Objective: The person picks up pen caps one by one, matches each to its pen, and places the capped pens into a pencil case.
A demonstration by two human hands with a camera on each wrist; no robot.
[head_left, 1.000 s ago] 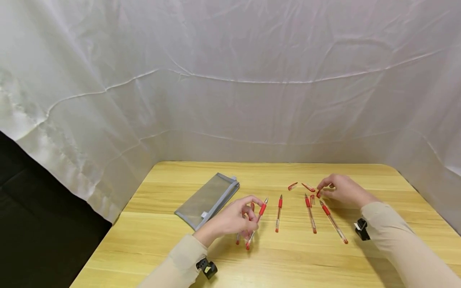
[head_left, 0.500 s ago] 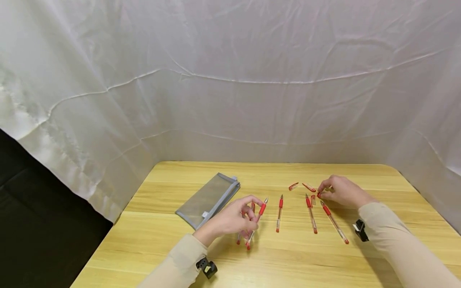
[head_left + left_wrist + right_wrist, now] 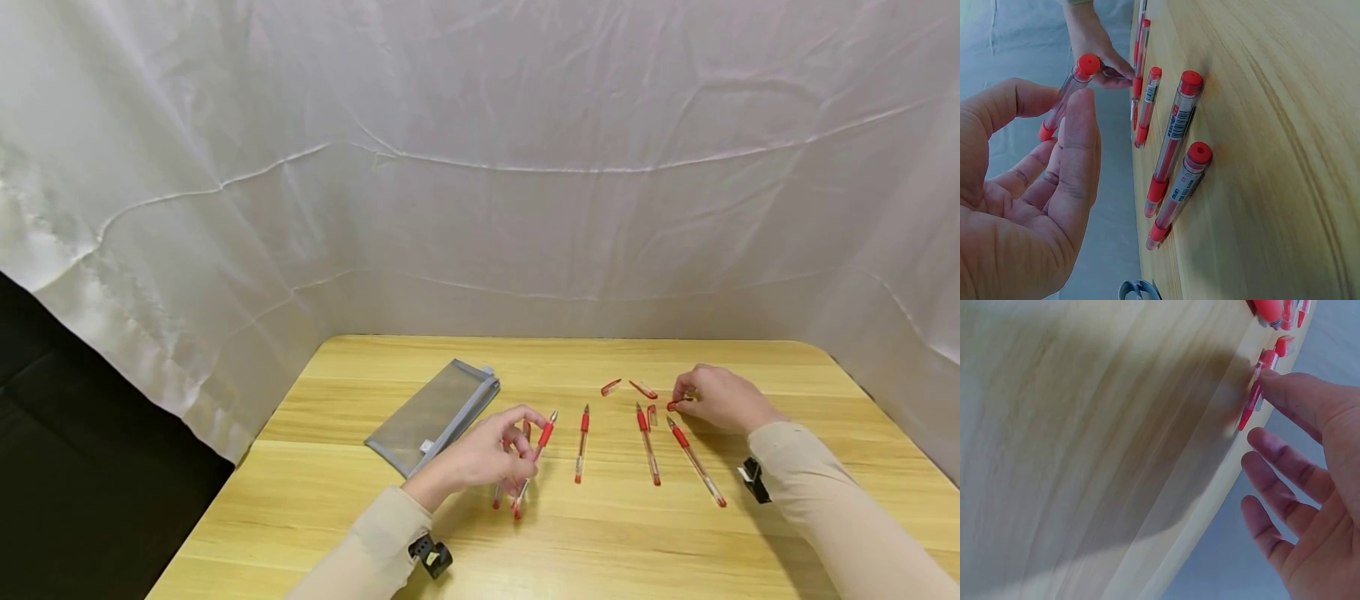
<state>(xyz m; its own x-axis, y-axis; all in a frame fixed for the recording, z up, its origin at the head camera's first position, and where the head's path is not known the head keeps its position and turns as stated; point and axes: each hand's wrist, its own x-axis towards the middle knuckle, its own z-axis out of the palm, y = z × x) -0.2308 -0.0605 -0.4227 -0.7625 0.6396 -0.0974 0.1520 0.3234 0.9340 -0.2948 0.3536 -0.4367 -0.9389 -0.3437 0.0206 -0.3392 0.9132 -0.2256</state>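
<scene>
My left hand [image 3: 498,450] pinches an uncapped red gel pen [image 3: 545,438] between thumb and fingers, its tip pointing up and away. Beneath that hand, two capped red pens [image 3: 1175,131] lie on the table, partly hidden in the head view. Over at the right, my right hand [image 3: 723,400] has a red pen cap [image 3: 672,406] at its thumb and index fingertips, close to the tabletop; in the right wrist view the thumb covers part of the cap [image 3: 1252,400]. Three uncapped red pens [image 3: 582,446] lie between the hands, tips facing away.
Three loose red caps lie beyond the pens: one at the left [image 3: 611,387], one in the middle [image 3: 643,390], one beside a pen tip [image 3: 652,416]. A grey mesh zip pouch [image 3: 427,417] lies left on the wooden table [image 3: 600,550]. White cloth hangs behind.
My right hand has drawn the cap slightly to the right, away from the other caps. The left hand and its pen have stayed nearly still.
</scene>
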